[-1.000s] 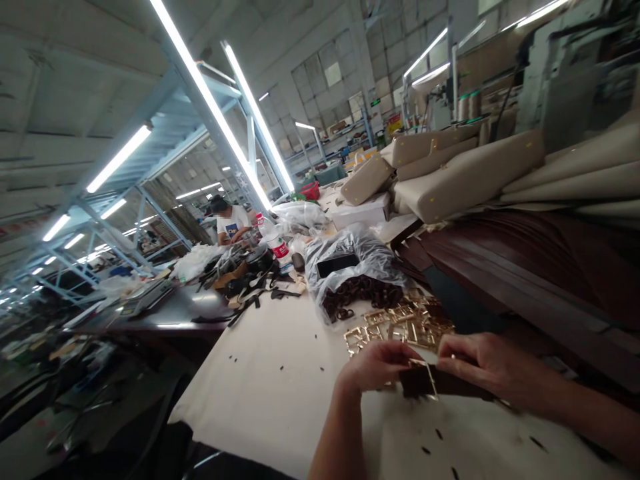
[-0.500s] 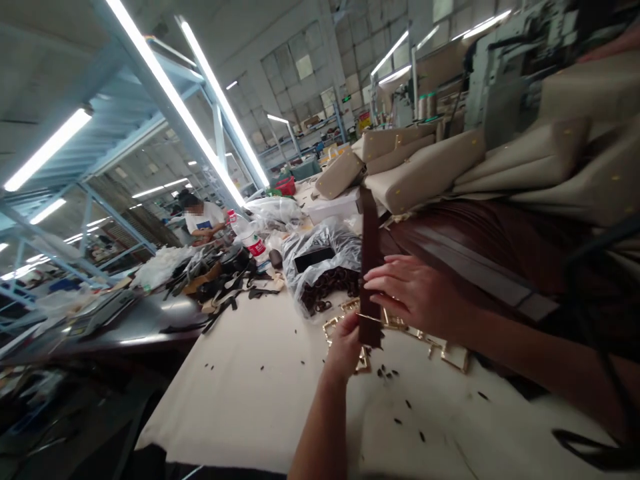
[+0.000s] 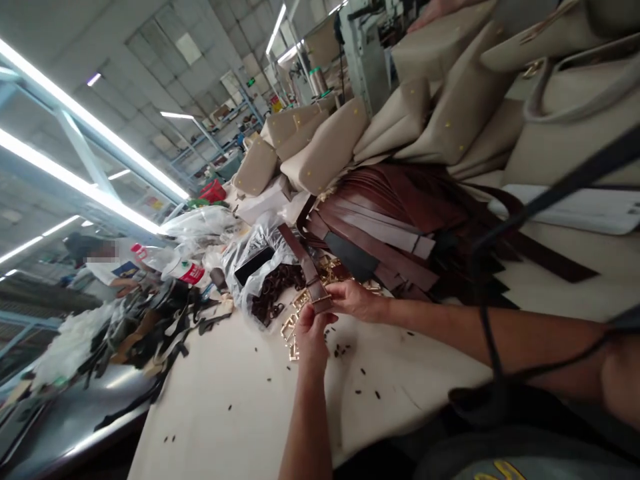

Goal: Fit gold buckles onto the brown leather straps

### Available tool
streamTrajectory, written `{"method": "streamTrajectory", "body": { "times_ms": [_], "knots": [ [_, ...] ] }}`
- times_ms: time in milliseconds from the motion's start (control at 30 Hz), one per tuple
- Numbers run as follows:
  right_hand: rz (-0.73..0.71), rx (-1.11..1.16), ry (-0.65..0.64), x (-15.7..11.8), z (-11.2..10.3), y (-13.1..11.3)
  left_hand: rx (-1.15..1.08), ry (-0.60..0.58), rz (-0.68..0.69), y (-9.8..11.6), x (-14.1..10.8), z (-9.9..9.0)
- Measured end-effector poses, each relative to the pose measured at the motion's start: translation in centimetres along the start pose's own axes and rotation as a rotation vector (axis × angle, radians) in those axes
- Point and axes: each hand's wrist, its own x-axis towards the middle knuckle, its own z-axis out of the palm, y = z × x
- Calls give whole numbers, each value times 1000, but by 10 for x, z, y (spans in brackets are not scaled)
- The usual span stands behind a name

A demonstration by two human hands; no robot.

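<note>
A brown leather strap (image 3: 306, 261) is held between my two hands, with a gold-coloured buckle (image 3: 321, 298) across its near end. My left hand (image 3: 313, 337) pinches the end of the strap from below and left. On the right side, my right hand (image 3: 356, 300) grips the strap at the buckle with its fingers closed. Beneath and behind the hands lies a pile of gold metal buckles (image 3: 291, 327). Close by, a clear plastic bag (image 3: 239, 263) holds dark brown rings (image 3: 267, 297) and a black box-shaped thing (image 3: 254, 265).
A thick bundle of brown leather straps (image 3: 395, 200) lies on the pale table (image 3: 210, 407) to the right. Beige bags (image 3: 325, 143) are heaped behind it. Small dark bits (image 3: 363, 372) dot the tabletop. Scraps, a bottle (image 3: 185, 269) and a person (image 3: 110, 267) are at left.
My view has swung to the right. My right hand has come down from higher on the strap to the buckle end, and the strap now leans away rather than standing upright.
</note>
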Motion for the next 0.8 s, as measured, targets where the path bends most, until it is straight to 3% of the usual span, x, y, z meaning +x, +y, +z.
{"method": "streamTrajectory", "body": {
  "times_ms": [200, 467, 667, 800],
  "knots": [
    [68, 153, -12, -4, 0, -1, 20, -1, -7, -8, -1, 4],
    [88, 114, 297, -2, 8, 20, 110, -11, 21, -13, -2, 17],
    [49, -8, 358, 0, 4, 12, 221, -20, 50, -9, -4, 17],
    [-23, -111, 356, 1, -4, 2, 308, 123, 134, -1, -1, 7]
  ]
}}
